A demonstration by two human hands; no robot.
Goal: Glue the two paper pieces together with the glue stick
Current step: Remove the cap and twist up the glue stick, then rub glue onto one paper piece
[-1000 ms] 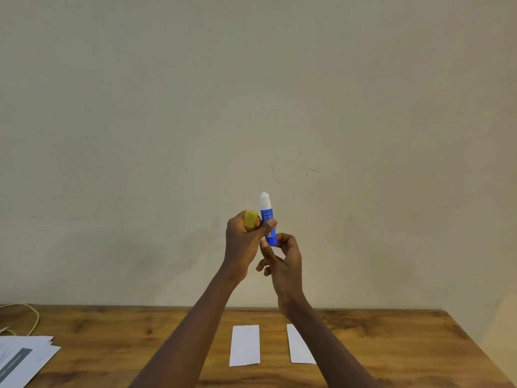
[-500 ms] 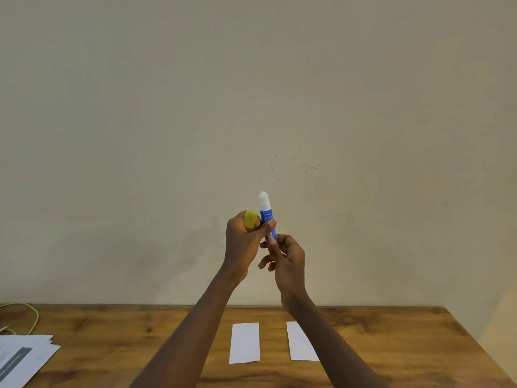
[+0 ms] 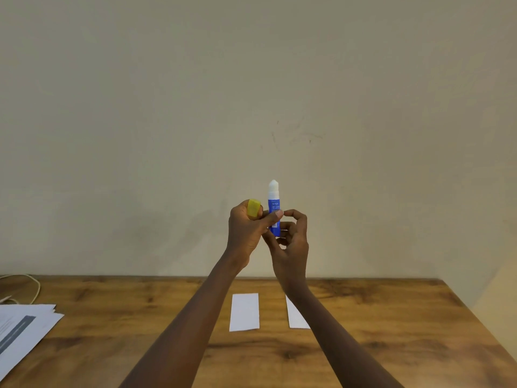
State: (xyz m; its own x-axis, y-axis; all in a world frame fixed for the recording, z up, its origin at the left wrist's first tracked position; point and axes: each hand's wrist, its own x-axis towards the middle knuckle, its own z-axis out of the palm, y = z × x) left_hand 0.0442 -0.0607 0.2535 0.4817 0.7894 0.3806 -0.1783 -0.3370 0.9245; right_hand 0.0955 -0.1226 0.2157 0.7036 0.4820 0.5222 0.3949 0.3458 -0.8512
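Note:
I hold a blue glue stick [image 3: 274, 206] upright in front of the wall, its white glue tip exposed at the top. My left hand [image 3: 247, 230] pinches the stick's body with thumb and fingers and also keeps the yellow cap [image 3: 253, 208] tucked against its fingers. My right hand [image 3: 291, 242] wraps its fingertips around the stick's lower end. Below, two white paper strips lie side by side on the wooden table [image 3: 391, 331]: the left strip [image 3: 244, 312] in full view, the right strip [image 3: 296, 316] partly covered by my right forearm.
A stack of printed sheets [image 3: 22, 331] lies at the table's left edge, with a pale cable [image 3: 30, 287] behind it. The table's right edge runs diagonally near the wall corner [image 3: 481, 317]. A plain beige wall fills the background.
My right hand's fingers have shifted around the stick's base, curling higher around it. The stick and my left hand stay almost still.

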